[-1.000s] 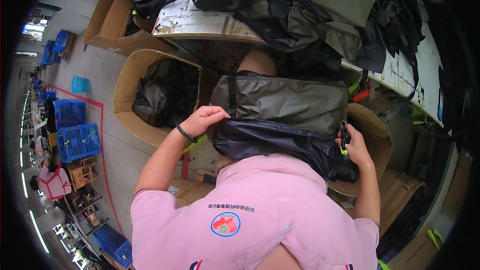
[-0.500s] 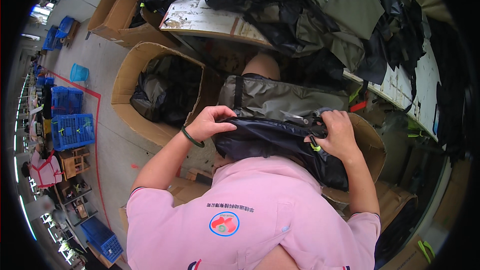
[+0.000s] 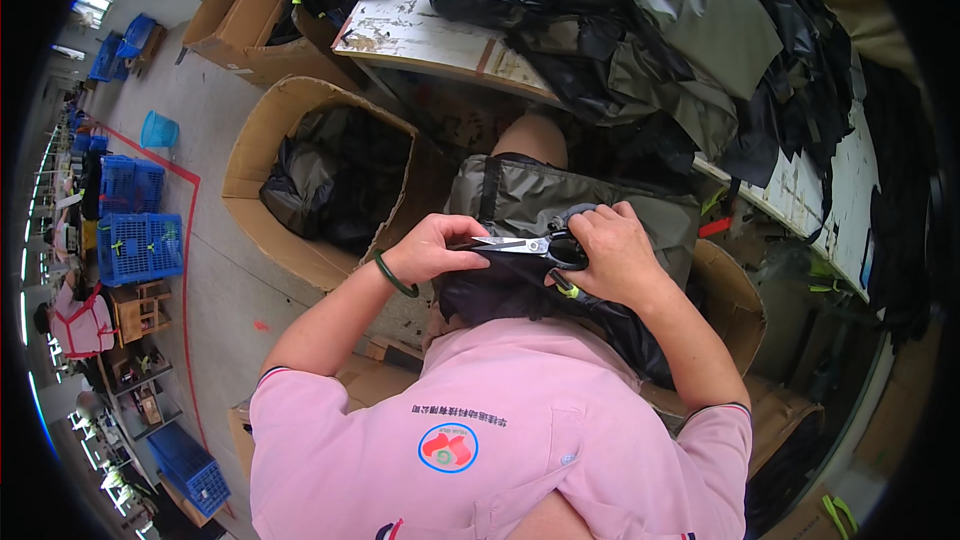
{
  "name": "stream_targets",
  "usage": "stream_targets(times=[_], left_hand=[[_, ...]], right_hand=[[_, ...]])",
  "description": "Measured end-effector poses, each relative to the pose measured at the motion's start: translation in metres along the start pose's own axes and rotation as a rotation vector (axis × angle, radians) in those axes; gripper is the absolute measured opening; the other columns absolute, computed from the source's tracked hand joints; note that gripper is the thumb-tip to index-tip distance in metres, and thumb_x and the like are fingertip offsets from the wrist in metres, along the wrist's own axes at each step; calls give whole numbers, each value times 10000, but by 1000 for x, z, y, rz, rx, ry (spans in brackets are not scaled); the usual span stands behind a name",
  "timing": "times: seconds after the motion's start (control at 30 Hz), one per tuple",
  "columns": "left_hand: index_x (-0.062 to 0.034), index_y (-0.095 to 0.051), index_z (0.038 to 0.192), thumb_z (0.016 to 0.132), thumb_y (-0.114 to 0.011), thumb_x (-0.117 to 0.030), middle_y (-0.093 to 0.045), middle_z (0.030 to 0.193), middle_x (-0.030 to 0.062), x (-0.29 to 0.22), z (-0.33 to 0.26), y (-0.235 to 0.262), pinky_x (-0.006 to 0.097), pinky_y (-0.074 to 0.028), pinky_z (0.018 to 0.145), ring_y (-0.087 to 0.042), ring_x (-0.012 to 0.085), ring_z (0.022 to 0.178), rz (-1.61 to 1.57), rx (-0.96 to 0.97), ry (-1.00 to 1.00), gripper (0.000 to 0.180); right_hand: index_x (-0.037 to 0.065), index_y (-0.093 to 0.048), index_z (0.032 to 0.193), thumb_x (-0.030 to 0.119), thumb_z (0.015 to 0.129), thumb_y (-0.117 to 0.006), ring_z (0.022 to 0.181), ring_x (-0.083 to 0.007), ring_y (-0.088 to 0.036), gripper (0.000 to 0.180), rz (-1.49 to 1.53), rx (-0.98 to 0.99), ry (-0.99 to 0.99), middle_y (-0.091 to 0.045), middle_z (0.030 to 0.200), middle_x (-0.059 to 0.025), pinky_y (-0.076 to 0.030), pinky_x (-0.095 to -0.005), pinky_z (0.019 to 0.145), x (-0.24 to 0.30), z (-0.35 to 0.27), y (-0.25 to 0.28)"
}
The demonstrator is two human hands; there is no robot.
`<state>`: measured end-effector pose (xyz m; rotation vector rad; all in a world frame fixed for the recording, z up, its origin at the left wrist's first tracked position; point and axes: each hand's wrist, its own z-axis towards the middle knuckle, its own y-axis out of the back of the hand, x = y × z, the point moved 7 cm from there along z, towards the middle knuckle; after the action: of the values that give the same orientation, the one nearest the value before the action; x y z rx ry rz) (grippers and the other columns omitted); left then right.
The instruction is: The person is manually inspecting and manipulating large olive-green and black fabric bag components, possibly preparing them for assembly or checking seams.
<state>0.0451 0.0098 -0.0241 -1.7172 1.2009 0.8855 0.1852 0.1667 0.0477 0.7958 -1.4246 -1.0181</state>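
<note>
A grey and black fabric piece [image 3: 595, 198] lies across my lap, a dark strap running over its grey part. My left hand [image 3: 436, 248] is closed in a pinch, with thumb and forefinger on the edge of its black part. In my right hand [image 3: 612, 254] is a pair of scissors [image 3: 512, 245] with silver blades and dark handles. The blades point left along the black edge, tips at my left fingertips and slightly apart. A yellow-green tab [image 3: 567, 288] shows just below my right fingers. The scissors and fingers hide part of the edge.
On my left stands an open cardboard box [image 3: 243, 175] with dark fabric inside. A worn white table [image 3: 415, 35] ahead carries a heap of grey and black fabric [image 3: 690, 35]. Another cardboard box [image 3: 735, 290] is at my right. Blue crates [image 3: 140, 248] stand farther left.
My right hand has moved left along the black edge, bringing the scissors up to my left fingers. The blades now show clearly. My left hand keeps its pinch, shifted slightly right.
</note>
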Motion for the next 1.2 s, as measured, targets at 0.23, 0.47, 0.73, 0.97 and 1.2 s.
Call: stream_targets(times=[0.23, 0.47, 0.73, 0.97, 1.2], left_hand=[[-20, -672, 1031, 808, -759, -10, -666, 937, -22, 5, -1, 3, 213, -478, 793, -583, 39, 857, 26, 1, 25, 240], [-15, -674, 1018, 824, -754, -40, -654, 876, -23, -3, -4, 3, 212, -477, 759, -575, 41, 826, 96, 34, -6, 211], [-60, -672, 1051, 762, -821, -273, -627, 1000, 81, -67, 1, 30, 328, -519, 806, -620, 218, 900, 931, 59, -98, 389], [-36, -656, 1072, 816, -763, -270, -639, 1048, 141, -41, 123, -154, 383, -471, 914, -576, 336, 1050, 926, 338, -534, 363], [-8, -673, 995, 812, -779, -142, -649, 822, 43, 33, 174, -206, 282, -490, 706, -601, 156, 768, 581, 560, -131, 251]], right_hand=[[72, -592, 840, 470, 600, -855, 838, -255, -621, 534, -22, -2, 12, -643, 776, -80, -434, -397, 801, 0, 2, -3], [78, -581, 797, 442, 639, -843, 788, -274, -632, 476, -50, 9, -40, -642, 744, -85, -451, -399, 759, -18, -14, -6], [5, -547, 810, 306, 659, -879, 688, -351, -571, 473, 309, -135, -663, -593, 738, -149, -455, -420, 622, -112, -135, 33], [82, -616, 790, 509, 636, -842, 750, -298, -589, 507, 64, -100, -651, -606, 744, -77, -435, -388, 734, -110, -205, 32], [71, -603, 780, 478, 612, -849, 797, -289, -589, 504, 24, -59, -615, -612, 759, -71, -417, -385, 757, -108, -232, 37]])
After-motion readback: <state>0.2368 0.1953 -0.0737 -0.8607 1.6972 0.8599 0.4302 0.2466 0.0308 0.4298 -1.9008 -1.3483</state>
